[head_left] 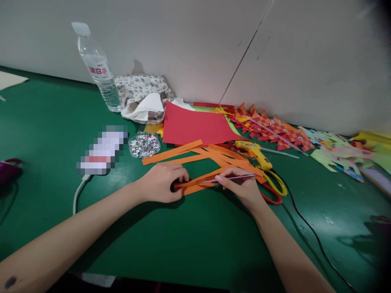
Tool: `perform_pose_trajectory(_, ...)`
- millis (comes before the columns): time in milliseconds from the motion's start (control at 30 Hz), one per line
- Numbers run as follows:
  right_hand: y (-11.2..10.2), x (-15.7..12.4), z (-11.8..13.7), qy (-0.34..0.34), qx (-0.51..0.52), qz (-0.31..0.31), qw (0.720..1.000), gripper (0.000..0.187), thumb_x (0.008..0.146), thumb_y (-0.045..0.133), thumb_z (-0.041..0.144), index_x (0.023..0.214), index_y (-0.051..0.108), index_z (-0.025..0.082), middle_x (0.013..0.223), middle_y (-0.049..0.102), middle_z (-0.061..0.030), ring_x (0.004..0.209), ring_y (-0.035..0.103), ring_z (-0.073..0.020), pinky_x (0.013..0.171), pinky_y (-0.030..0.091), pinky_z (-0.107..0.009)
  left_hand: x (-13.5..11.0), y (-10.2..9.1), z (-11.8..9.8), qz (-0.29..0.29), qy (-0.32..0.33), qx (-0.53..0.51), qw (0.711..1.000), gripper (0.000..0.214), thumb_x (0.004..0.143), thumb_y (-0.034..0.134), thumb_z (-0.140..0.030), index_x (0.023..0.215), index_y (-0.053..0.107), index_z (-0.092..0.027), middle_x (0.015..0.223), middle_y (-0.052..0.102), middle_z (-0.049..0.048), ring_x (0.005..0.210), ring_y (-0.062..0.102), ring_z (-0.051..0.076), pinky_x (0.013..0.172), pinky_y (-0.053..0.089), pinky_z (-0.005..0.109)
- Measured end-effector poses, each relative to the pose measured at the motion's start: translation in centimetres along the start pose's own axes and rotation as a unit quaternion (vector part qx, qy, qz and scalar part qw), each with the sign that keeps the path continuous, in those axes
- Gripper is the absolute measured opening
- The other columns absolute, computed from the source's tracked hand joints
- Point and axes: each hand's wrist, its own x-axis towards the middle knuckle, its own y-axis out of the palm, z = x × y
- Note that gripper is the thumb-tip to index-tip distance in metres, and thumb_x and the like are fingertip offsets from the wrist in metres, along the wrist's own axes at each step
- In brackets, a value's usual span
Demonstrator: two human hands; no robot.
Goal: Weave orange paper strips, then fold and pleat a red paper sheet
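Note:
My left hand (pixel 163 182) rests on the green table (pixel 195 236), fingers curled and pinching the near ends of two orange paper strips (pixel 198 183). My right hand (pixel 242 185) is closed round a thin pink pencil (pixel 235 177) whose tip lies on those strips. More orange strips (pixel 183 151) fan out just beyond both hands.
A red paper sheet (pixel 195 126), a yellow glue gun (pixel 253 152) with a black cord, scissors (pixel 275 189), a dish of googly eyes (pixel 144 145), a water bottle (pixel 99 69), a cloth pouch (pixel 143 97) and woven paper fish (pixel 275 130) lie by the wall.

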Motion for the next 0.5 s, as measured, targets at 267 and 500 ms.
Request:
perform_pose_trajectory(267,2.4,-0.4,0.6,0.025,0.018,0.074,0.997,0.020,0.077,0.068,0.040,0.072,0.071,0.021,0.065,0.068,-0.0018,0.053,0.055,-0.0128,0.052,0.044,-0.026,0.0,0.0,0.0,-0.003,0.006,-0.001,1.000,0.023,0.069,0.055,-0.023,0.091,0.060,-0.020,0.082,0.063,0.0011,0.075,0.059,0.016,0.066,0.043,0.026)
perform_pose_trajectory(500,1.7,-0.1,0.2,0.026,-0.007,0.053,0.998,0.020,0.076,0.069,0.038,0.070,0.068,0.020,0.060,0.064,-0.0002,0.053,0.054,-0.0124,0.052,0.043,-0.025,0.0,0.0,-0.1,0.003,-0.001,-0.004,1.000,0.025,0.068,0.055,-0.022,0.092,0.060,-0.020,0.083,0.063,0.0006,0.076,0.058,0.016,0.066,0.044,0.026)
